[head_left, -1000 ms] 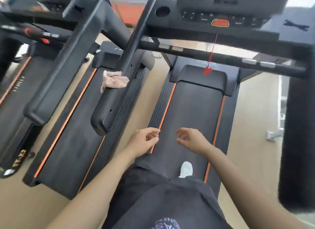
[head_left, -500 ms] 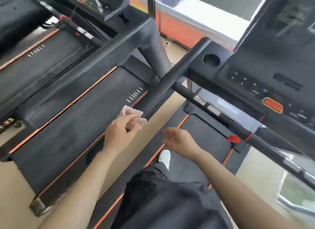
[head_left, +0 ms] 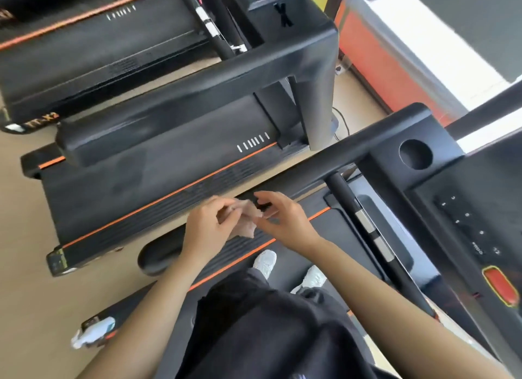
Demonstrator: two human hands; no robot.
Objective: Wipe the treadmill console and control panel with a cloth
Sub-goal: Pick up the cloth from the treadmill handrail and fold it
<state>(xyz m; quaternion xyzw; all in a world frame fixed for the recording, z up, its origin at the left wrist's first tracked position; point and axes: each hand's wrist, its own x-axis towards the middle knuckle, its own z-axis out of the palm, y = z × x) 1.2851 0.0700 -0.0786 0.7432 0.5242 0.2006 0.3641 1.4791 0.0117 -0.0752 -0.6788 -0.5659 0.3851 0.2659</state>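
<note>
A small pink cloth (head_left: 245, 220) is bunched between my two hands, in front of my waist, above the left side rail of the treadmill I stand on. My left hand (head_left: 210, 226) grips its left part. My right hand (head_left: 282, 220) pinches its right edge with thumb and fingers. The black console (head_left: 440, 178) stretches to the right, with a round cup hole (head_left: 415, 154). Its control panel (head_left: 469, 226) carries small buttons and an orange-red stop button (head_left: 499, 285).
The black left handrail (head_left: 316, 164) runs from the console toward my hands. A crossbar with silver grip sensors (head_left: 367, 226) lies below the console. Two more treadmills (head_left: 158, 164) stand to the left. A spray bottle (head_left: 93, 332) lies on the beige floor at lower left.
My left hand lifted the pink cloth off the handrail and brought it toward me. My right hand came up and took hold of its other side. The view turned left and down.
</note>
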